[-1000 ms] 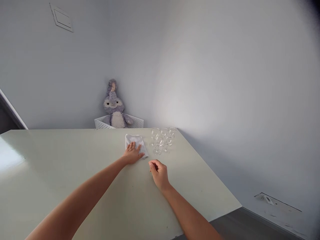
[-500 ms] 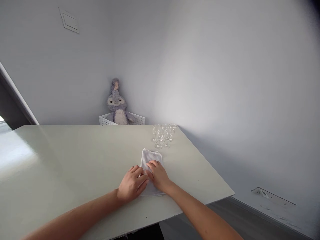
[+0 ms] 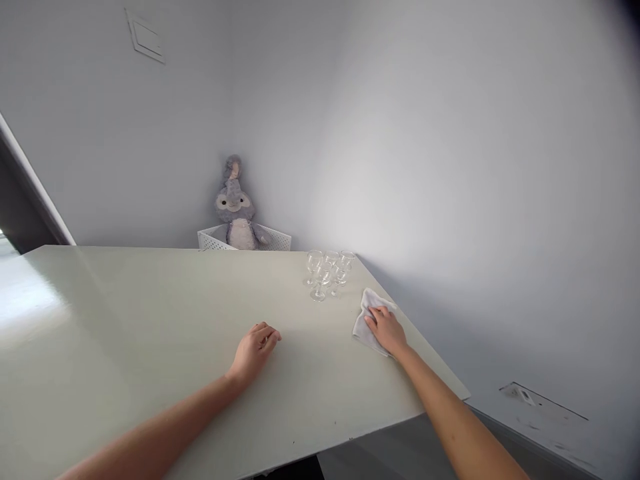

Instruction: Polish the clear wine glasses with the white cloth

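Note:
A pale, folded cloth (image 3: 369, 329) lies on the white table near its right edge. My right hand (image 3: 388, 331) is on top of the cloth, its fingers bent and gripping it against the surface. My left hand (image 3: 253, 352) rests on the table left of the middle, fingers curled together with nothing in them. Beyond the hands, several small clear stemmed glasses (image 3: 320, 283) stand upright in a close group, back and left of the cloth.
The white table (image 3: 165, 320) has its right edge close to the wall. Behind it, a grey plush toy (image 3: 235, 207) sits in a white perforated basket (image 3: 280, 241). A panel with a socket (image 3: 526, 397) is low on the right wall.
My right hand has carried the cloth from the middle of the table to the right. My left hand has come off the cloth and shifted slightly left. The glasses stay put.

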`<state>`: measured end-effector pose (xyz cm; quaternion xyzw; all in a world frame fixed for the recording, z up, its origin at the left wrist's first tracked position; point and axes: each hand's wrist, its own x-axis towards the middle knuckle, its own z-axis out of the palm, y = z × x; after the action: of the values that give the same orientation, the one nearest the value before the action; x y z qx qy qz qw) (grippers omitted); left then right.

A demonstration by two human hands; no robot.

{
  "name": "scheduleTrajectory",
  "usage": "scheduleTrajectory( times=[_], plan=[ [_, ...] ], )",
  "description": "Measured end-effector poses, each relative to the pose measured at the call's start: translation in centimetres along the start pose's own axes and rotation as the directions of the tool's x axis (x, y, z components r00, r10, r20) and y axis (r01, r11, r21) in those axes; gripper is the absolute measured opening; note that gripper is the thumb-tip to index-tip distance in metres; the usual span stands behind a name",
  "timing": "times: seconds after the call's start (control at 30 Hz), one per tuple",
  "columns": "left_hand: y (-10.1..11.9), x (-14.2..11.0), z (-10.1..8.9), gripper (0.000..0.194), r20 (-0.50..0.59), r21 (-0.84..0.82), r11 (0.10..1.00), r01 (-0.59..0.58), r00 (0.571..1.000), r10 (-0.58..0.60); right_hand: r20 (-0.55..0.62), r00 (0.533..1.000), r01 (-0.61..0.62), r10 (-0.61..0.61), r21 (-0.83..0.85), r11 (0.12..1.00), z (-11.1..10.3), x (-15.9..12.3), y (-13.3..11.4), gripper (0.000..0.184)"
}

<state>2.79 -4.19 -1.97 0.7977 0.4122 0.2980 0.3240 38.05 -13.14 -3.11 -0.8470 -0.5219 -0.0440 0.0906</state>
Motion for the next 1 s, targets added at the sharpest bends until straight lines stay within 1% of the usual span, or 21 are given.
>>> scheduleTrajectory(
  times=[0.1, 0.17, 0.27, 0.4, 0.5, 0.57, 0.63, 0.67, 0.7, 0.73, 0.77, 0.8, 0.83, 0.87, 0.9, 0.93, 0.97, 1.0],
  plan=[
    [-0.3, 0.1, 0.1, 0.033, 0.013, -0.027, 1.000, 0.014, 1.000, -0.014, -0.005, 0.997, -0.074, 0.074, -0.022, 0.997, 0.3, 1.6, 1.0, 0.047],
    [-0.5, 0.1, 0.2, 0.033, 0.014, -0.037, 0.999, 0.007, 1.000, -0.007, -0.006, 0.996, -0.089, 0.089, -0.022, 0.996, 0.4, 2.3, 1.1, 0.047],
    [-0.3, 0.1, 0.2, 0.033, 0.023, -0.045, 0.999, 0.008, 1.000, -0.007, -0.008, 0.998, -0.058, 0.058, -0.021, 0.998, 0.5, 2.7, 0.8, 0.047],
    [0.0, 0.1, 0.1, 0.033, 0.058, -0.060, 0.998, 0.021, 0.998, -0.017, -0.017, 1.000, 0.000, -0.001, -0.034, 0.999, 0.4, 1.9, -0.3, 0.044],
    [0.2, 0.1, -0.1, 0.033, 0.073, -0.067, 0.997, 0.025, 0.997, -0.020, -0.020, 0.999, 0.034, -0.035, -0.062, 0.998, 0.2, 0.7, -1.6, 0.042],
    [0.1, 0.0, -0.2, 0.033, 0.078, -0.072, 0.997, 0.025, 0.997, -0.020, 0.001, 0.999, 0.046, -0.046, -0.080, 0.996, -0.2, -0.3, -2.7, 0.039],
    [0.0, 0.1, -0.3, 0.033, 0.081, -0.081, 0.996, 0.022, 0.997, -0.015, 0.011, 0.999, 0.047, -0.047, -0.091, 0.995, -0.8, -1.2, -4.1, 0.034],
    [0.0, 0.1, -0.3, 0.032, 0.085, -0.088, 0.996, 0.020, 0.996, -0.013, -0.004, 0.999, 0.053, -0.053, -0.076, 0.996, -1.2, -1.5, -5.0, 0.031],
    [-0.1, 0.1, -0.2, 0.032, 0.088, -0.094, 0.995, 0.021, 0.996, -0.012, -0.028, 0.997, 0.069, -0.069, -0.028, 0.997, -1.5, -1.8, -6.0, 0.028],
    [-0.1, 0.1, -0.2, 0.032, 0.090, -0.100, 0.995, 0.022, 0.996, -0.013, -0.055, 0.995, 0.088, -0.085, 0.062, 0.994, -1.7, -1.8, -7.0, 0.026],
    [-0.1, 0.1, -0.2, 0.032, 0.090, -0.106, 0.994, 0.023, 0.996, -0.014, -0.072, 0.994, 0.100, -0.087, 0.197, 0.975, -1.8, -1.6, -8.2, 0.025],
    [-0.2, 0.1, -0.2, 0.031, 0.087, -0.112, 0.993, 0.027, 0.996, -0.017, -0.067, 0.996, 0.083, -0.063, 0.378, 0.922, -1.8, -1.2, -9.4, 0.026],
    [-0.2, 0.1, -0.1, 0.030, 0.082, -0.120, 0.992, 0.034, 0.996, -0.024, -0.030, 0.999, 0.028, -0.014, 0.566, 0.824, -1.7, -0.7, -10.6, 0.028],
    [-0.2, 0.1, -0.1, 0.029, 0.079, -0.130, 0.991, 0.045, 0.996, -0.035, 0.032, 0.999, -0.052, 0.042, 0.723, 0.689, -1.4, 0.1, -11.7, 0.032],
    [-0.3, 0.0, -0.1, 0.028, 0.079, -0.142, 0.988, 0.059, 0.996, -0.048, 0.092, 0.991, -0.128, 0.092, 0.826, 0.549, -1.1, 0.9, -12.7, 0.036],
    [-0.3, 0.0, -0.1, 0.027, 0.082, -0.156, 0.985, 0.072, 0.995, -0.059, 0.132, 0.984, -0.174, 0.124, 0.876, 0.449, -0.7, 1.9, -13.7, 0.039],
    [-0.4, 0.0, -0.1, 0.027, 0.085, -0.171, 0.982, 0.081, 0.994, -0.067, 0.153, 0.978, -0.198, 0.145, 0.904, 0.380, -0.2, 2.8, -14.4, 0.040],
    [-0.5, -0.1, 0.0, 0.027, 0.085, -0.185, 0.979, 0.083, 0.994, -0.068, 0.153, 0.976, -0.199, 0.158, 0.917, 0.345, 0.2, 3.7, -15.1, 0.040]
  ],
)
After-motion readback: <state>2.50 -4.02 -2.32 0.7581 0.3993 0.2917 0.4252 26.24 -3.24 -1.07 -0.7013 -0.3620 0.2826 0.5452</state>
